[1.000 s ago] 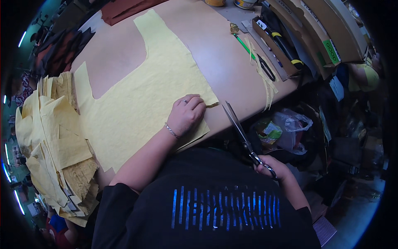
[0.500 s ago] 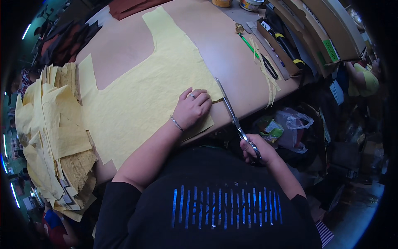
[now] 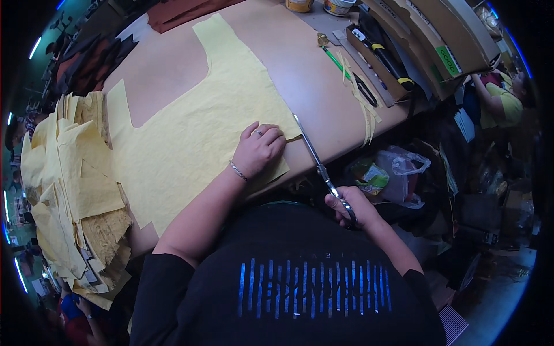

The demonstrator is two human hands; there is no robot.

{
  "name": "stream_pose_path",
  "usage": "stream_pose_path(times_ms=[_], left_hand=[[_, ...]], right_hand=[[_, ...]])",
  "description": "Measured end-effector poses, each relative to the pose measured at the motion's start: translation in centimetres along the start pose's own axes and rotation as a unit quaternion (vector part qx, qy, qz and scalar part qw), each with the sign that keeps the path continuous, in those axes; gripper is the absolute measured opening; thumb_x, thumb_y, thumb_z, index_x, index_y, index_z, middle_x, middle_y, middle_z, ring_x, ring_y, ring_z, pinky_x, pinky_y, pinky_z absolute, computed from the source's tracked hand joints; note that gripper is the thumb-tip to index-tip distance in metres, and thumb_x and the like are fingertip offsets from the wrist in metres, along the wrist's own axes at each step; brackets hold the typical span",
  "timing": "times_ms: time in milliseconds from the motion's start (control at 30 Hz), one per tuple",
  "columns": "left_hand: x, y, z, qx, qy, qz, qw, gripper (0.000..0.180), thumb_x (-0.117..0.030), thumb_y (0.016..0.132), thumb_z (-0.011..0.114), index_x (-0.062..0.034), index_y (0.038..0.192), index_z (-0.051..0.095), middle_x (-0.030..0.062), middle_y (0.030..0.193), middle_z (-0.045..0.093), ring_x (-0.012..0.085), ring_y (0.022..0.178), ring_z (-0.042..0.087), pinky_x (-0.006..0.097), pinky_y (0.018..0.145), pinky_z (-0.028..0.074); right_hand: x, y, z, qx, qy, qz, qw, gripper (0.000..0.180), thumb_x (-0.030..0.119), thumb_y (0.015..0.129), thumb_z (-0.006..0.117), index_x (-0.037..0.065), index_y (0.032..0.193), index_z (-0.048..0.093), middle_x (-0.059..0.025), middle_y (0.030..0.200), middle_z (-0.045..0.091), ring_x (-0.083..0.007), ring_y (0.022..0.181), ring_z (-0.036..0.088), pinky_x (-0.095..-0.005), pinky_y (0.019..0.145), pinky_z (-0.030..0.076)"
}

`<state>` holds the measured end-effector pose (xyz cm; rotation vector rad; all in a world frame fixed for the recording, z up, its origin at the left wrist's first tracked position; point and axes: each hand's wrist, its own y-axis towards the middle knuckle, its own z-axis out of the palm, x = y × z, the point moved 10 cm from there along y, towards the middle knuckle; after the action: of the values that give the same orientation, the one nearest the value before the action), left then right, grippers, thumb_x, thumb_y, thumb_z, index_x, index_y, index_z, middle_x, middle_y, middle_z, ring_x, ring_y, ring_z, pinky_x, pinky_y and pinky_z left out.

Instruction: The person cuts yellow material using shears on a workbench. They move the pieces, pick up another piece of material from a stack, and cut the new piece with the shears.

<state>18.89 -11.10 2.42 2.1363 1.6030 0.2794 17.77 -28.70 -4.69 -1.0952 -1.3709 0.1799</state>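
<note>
Pale-yellow, irregularly cut, leather-like sheet [image 3: 184,127] lies flat on a smooth tan tabletop [image 3: 340,124], its short lower-right corner near the table's front edge. Since a second ago, the long-bladed, silvery metal scissors [image 3: 322,170] have come in from the right: their blades then stood parted and clear of the sheet, and now they run along its right edge at that corner, looking nearly together. That seems to bring the work from lining up to the edge itself, though whether the blades bite into the sheet cannot be told. The bare right hand [image 3: 352,206] is wrapped around the scissors' handles, gripping them firmly. The bare left hand [image 3: 258,151] rests palm down on the sheet just left of the blades, fingers bent; whether it pinches anything cannot be told. Counted out, there are two hands, one spread sheet, one pair of long scissors, two small round tubs, one orange-yellow [image 3: 300,4] and one white [image 3: 339,6], and one thick black-and-yellow-handled tool [image 3: 392,66]. Thin pale-yellow strips [image 3: 369,118] lie at the right, and a rumpled stack of pale-yellow pieces [image 3: 86,179] at the left; both overlap too much to count.
</note>
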Motion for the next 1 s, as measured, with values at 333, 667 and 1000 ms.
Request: stream_pose_path(times_ms=[333, 667, 1000], left_hand=[[0.1, 0.0, -0.4, -0.014, -0.035, -0.007, 0.999, 0.013, -0.008, 0.069, 0.058, -0.0090, 0.082, 0.057, 0.0018, 0.087, 0.055, 0.0159, 0.088, 0.054, 0.034, 0.083, 0.037], [-0.9, -0.2, -1.1, -0.024, -0.078, 0.001, 0.997, 0.014, -0.007, 0.068, 0.060, -0.0085, 0.081, 0.056, 0.0019, 0.086, 0.055, 0.0151, 0.085, 0.055, 0.033, 0.082, 0.038], [-0.4, -0.7, -0.1, -0.006, -0.070, -0.011, 0.997, 0.014, -0.016, 0.070, 0.057, -0.0138, 0.084, 0.057, -0.0034, 0.090, 0.054, 0.0100, 0.092, 0.052, 0.032, 0.089, 0.033]], right_hand=[[0.3, 0.5, 0.0, 0.046, -0.009, -0.003, 0.999, 0.056, 0.062, 0.071, 0.052, 0.007, 0.071, 0.045, 0.0002, 0.053, 0.047, -0.0086, 0.044, 0.049, -0.0207, 0.043, 0.041], [2.0, 1.5, 0.0, 0.051, 0.043, -0.016, 0.998, 0.066, 0.070, 0.063, 0.051, 0.005, 0.075, 0.048, 0.0002, 0.055, 0.047, -0.0079, 0.045, 0.049, -0.0212, 0.043, 0.041], [2.1, 1.1, -0.2, 0.020, 0.034, -0.025, 0.999, 0.062, 0.066, 0.063, 0.055, 0.005, 0.067, 0.047, -0.0006, 0.052, 0.047, -0.0082, 0.043, 0.050, -0.0213, 0.040, 0.041]])
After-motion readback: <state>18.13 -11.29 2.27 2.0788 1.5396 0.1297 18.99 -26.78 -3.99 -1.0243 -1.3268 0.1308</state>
